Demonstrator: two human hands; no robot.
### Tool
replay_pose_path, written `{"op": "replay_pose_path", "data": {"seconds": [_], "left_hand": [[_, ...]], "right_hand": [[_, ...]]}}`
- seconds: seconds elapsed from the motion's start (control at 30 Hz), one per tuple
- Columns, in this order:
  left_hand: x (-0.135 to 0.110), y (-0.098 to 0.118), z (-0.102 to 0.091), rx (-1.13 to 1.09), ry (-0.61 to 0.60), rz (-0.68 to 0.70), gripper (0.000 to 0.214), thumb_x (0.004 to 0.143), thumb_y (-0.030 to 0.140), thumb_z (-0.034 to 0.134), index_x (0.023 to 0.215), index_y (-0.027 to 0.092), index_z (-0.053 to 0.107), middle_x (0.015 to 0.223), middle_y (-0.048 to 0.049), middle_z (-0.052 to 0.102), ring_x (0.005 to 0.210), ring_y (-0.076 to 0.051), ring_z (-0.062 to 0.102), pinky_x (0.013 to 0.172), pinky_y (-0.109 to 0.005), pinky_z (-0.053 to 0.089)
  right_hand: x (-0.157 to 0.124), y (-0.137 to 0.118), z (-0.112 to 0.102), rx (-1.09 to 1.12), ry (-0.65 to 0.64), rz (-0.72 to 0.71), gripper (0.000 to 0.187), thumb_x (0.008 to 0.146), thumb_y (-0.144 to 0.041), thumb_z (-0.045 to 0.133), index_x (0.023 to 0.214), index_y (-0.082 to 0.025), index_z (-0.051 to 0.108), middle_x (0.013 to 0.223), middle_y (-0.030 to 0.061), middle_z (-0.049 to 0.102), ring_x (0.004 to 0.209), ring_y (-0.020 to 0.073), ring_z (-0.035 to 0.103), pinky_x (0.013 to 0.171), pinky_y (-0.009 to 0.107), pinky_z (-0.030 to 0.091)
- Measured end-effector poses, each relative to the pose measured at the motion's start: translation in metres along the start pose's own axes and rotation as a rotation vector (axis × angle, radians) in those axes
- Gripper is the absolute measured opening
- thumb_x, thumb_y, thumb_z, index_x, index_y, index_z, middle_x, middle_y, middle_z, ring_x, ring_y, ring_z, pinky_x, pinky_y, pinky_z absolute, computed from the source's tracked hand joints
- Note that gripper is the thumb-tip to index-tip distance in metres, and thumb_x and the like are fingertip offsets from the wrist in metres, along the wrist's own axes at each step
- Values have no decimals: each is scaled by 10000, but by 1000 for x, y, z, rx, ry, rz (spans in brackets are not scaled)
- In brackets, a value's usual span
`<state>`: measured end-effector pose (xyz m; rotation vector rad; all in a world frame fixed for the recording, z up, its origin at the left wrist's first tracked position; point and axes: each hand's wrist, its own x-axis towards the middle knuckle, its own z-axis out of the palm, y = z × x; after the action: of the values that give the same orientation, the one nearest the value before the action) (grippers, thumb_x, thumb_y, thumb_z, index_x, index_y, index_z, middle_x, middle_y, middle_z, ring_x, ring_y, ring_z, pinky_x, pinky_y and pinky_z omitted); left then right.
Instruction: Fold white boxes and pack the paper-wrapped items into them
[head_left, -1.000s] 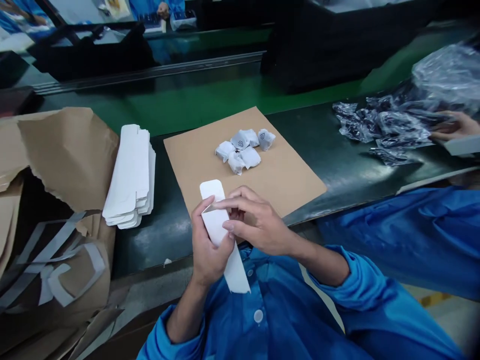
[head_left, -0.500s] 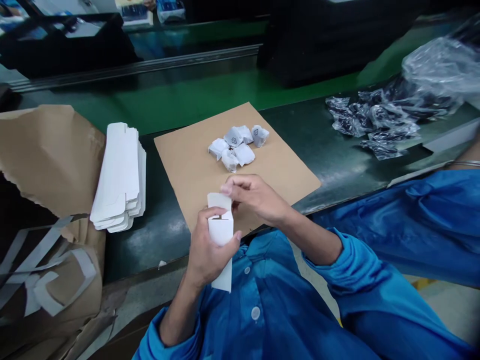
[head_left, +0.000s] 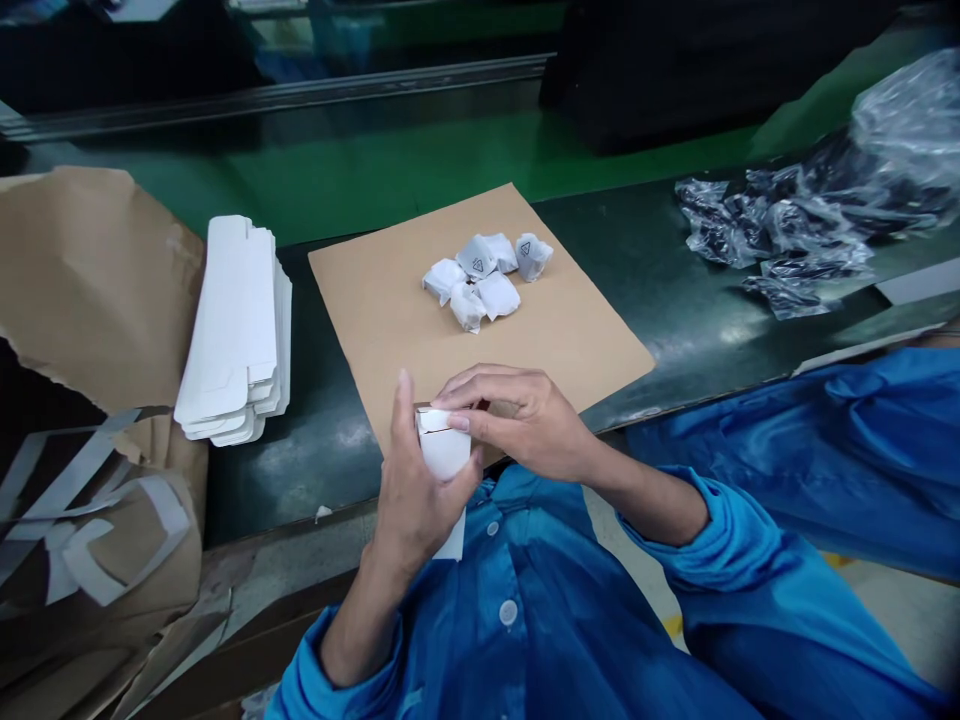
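matt white card box [head_left: 444, 452]; brown kraft sheet [head_left: 390, 300]; glossy crinkled plastic bags [head_left: 787, 240].

White packets [head_left: 484, 280] clustered on cardboard sheet [head_left: 375, 290]. Flat cartons [head_left: 236, 330] stacked just left, beside torn paper [head_left: 90, 280]. Plastic bags [head_left: 787, 235] far right.

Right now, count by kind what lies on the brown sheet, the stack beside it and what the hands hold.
wrapped white packets on the brown sheet: 6
stack of flat white cartons, counted as one: 1
small white box, gripped by the left hand and pinched at the top by the right hand: 1
Total: 8
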<state>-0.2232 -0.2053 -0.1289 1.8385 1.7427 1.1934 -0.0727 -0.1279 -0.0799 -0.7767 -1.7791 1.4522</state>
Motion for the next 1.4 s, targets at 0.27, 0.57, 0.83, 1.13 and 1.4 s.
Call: {"op": "replay_pose_path", "data": {"seconds": [0.27, 0.57, 0.83, 1.13, 1.4], "left_hand": [[0, 8, -9, 74, -109, -6, 799, 853, 358, 683, 1511, 246, 245, 1381, -168, 548, 1214, -310, 617, 881, -431, 583], [-1, 5, -4, -11, -98, -179, 718, 804, 319, 684, 1441, 233, 364, 1451, -154, 492, 1269, -307, 569, 980, -456, 527], [50, -25, 7, -669, 374, -561, 394, 883, 499, 590, 1161, 226, 529, 934, -33, 657, 805, -166, 669, 728, -297, 556], [39, -53, -15, -19, 393, -164, 527, 911, 325, 601, 1404, 218, 449, 1502, -147, 448, 1428, -273, 401, 1174, -486, 340], [35, -45, -40, 453, -615, 688, 462, 972, 312, 518, 1424, 400, 487, 1424, -57, 577, 1332, -292, 518, 1123, -530, 383]], "right_hand": [[-8, 10, 0, -135, -13, -244, 170, 925, -124, 568, 1003, -170, 712, 1036, 65, 723, 1018, 158, 668, 910, 331, 551], [-24, 30, 34, -243, 304, -387, 113, 930, -149, 608, 1005, -169, 689, 1069, 100, 756, 1026, 167, 694, 902, 336, 555], [70, 18, -27, -1079, 282, 54, 500, 939, -421, 610, 1370, -177, 534, 1258, 142, 652, 1126, 313, 612, 904, 428, 500], [5, 55, -64, -1049, -132, -307, 280, 962, -104, 424, 1079, -205, 658, 1213, 96, 671, 1125, 258, 556, 912, 428, 479], [-3, 54, -42, -1196, 202, 37, 392, 908, -440, 646, 1168, -147, 622, 1103, 162, 688, 1041, 327, 600, 875, 450, 489]]}}
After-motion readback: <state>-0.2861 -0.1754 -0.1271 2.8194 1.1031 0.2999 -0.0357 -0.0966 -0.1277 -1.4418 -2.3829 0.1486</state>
